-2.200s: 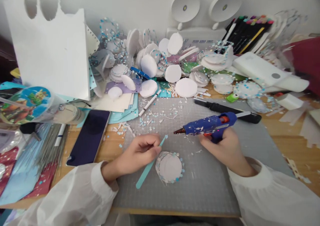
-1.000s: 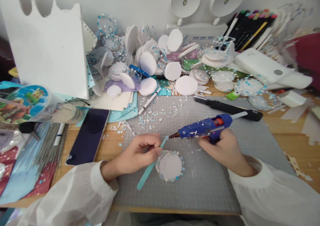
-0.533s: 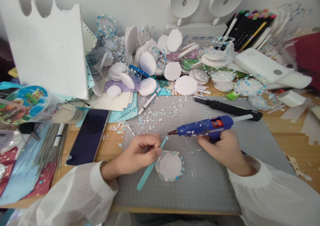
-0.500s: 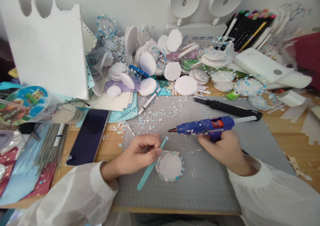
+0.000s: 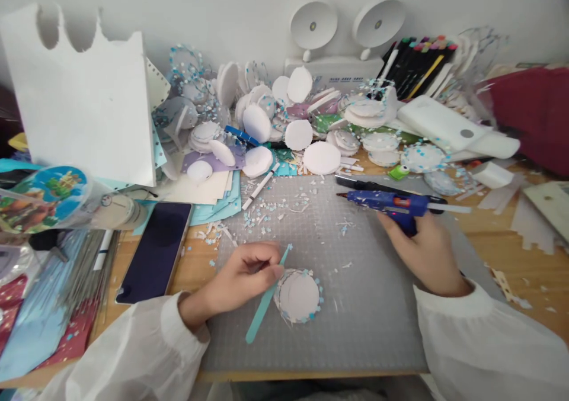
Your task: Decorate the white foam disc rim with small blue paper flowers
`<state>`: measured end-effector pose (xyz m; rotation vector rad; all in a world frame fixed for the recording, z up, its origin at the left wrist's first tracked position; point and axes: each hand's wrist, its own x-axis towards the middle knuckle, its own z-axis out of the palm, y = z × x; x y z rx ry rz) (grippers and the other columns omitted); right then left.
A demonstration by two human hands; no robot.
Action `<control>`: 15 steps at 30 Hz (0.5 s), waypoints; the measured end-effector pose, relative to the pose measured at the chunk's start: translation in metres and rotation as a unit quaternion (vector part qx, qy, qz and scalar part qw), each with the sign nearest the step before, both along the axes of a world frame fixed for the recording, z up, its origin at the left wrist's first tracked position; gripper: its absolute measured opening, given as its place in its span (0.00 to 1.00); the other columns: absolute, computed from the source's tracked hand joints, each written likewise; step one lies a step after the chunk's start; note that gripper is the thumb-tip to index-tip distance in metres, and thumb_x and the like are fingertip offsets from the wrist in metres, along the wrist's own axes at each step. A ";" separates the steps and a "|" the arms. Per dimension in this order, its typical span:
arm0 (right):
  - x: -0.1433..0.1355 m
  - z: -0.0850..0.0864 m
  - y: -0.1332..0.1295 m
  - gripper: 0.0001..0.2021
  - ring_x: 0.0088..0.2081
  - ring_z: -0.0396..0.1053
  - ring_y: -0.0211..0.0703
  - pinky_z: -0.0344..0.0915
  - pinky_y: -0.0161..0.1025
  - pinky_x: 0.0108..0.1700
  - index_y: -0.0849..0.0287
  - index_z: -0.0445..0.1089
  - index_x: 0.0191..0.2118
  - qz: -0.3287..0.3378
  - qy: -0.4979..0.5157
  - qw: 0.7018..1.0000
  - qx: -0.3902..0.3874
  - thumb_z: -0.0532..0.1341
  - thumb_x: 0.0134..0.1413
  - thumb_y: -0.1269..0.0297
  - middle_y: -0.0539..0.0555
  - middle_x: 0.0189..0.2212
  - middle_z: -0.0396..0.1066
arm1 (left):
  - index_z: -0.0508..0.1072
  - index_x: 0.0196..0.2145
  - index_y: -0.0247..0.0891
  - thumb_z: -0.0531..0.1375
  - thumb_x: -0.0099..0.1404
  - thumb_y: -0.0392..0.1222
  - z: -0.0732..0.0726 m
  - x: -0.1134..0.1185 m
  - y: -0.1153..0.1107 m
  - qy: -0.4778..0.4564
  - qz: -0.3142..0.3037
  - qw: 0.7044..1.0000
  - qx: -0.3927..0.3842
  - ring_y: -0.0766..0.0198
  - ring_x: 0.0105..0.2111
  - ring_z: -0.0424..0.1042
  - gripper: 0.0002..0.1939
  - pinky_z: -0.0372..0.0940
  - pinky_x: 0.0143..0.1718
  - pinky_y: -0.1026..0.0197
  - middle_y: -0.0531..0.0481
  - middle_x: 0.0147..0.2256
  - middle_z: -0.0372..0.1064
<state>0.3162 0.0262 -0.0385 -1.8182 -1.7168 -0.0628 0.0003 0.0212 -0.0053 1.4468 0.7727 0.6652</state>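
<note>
My left hand (image 5: pixel 253 273) is closed in a pinch on a thin turquoise stick (image 5: pixel 261 314) with a tapered upper end. A tiny pale blue flower-like piece (image 5: pixel 290 247) sits at that tip. Just right of the stick, a round white disc (image 5: pixel 300 295) with small blue and white bits round its edge lies on the grey cutting mat (image 5: pixel 355 330). My right hand (image 5: pixel 427 253) is wrapped round the handle of a blue glue gun (image 5: pixel 386 202), its nozzle pointing left. A white glue stick (image 5: pixel 451 208) protrudes from the gun's back.
Behind the glue gun lies a black utility knife (image 5: pixel 355 182). White discs (image 5: pixel 322 157) pile up along the back, before a two-headed lamp (image 5: pixel 342 72). A phone (image 5: pixel 155 253) and a plastic cup (image 5: pixel 53 196) stand left. Small paper bits (image 5: pixel 262 217) are strewn over the mat.
My right hand has moved the glue gun right and slightly back, away from the stick's tip. My left hand holds the turquoise stick almost still. The camera view has shifted a little.
</note>
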 end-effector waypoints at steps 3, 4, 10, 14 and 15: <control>0.009 -0.003 -0.006 0.14 0.32 0.71 0.54 0.62 0.45 0.33 0.59 0.68 0.33 0.059 -0.059 0.996 -0.026 0.55 0.58 0.53 0.60 0.27 0.71 | 0.54 0.18 0.37 0.55 0.63 0.41 0.002 0.001 0.001 0.012 0.000 1.000 0.006 0.69 0.23 0.51 0.19 0.49 0.26 0.65 0.56 0.21 0.50; 0.011 -0.003 -0.007 0.13 0.32 0.70 0.54 0.62 0.45 0.33 0.59 0.67 0.32 0.066 -0.081 0.994 -0.031 0.54 0.59 0.54 0.59 0.27 0.71 | 0.53 0.18 0.37 0.55 0.63 0.41 0.002 0.001 0.001 0.015 0.001 1.000 0.008 0.69 0.23 0.51 0.19 0.49 0.26 0.65 0.56 0.21 0.50; 0.017 0.002 -0.012 0.12 0.31 0.69 0.53 0.62 0.45 0.32 0.59 0.65 0.34 0.077 -0.139 0.986 -0.054 0.51 0.61 0.58 0.59 0.27 0.70 | 0.54 0.18 0.37 0.56 0.63 0.43 0.001 0.001 0.001 0.013 0.006 1.000 0.012 0.69 0.23 0.52 0.20 0.50 0.26 0.64 0.56 0.21 0.50; 0.015 0.002 -0.015 0.14 0.34 0.69 0.57 0.64 0.49 0.34 0.60 0.64 0.36 0.077 -0.140 0.986 -0.052 0.50 0.61 0.55 0.62 0.30 0.69 | 0.55 0.18 0.37 0.56 0.63 0.42 0.001 0.000 0.000 0.010 0.005 1.000 0.009 0.69 0.24 0.52 0.19 0.50 0.26 0.65 0.56 0.21 0.51; 0.013 0.003 -0.017 0.15 0.36 0.69 0.59 0.65 0.51 0.36 0.61 0.64 0.37 0.066 -0.143 0.986 -0.049 0.52 0.59 0.53 0.63 0.31 0.69 | 0.55 0.18 0.37 0.56 0.63 0.42 0.001 0.000 0.000 0.009 0.007 1.000 0.007 0.69 0.24 0.52 0.19 0.50 0.26 0.65 0.56 0.21 0.51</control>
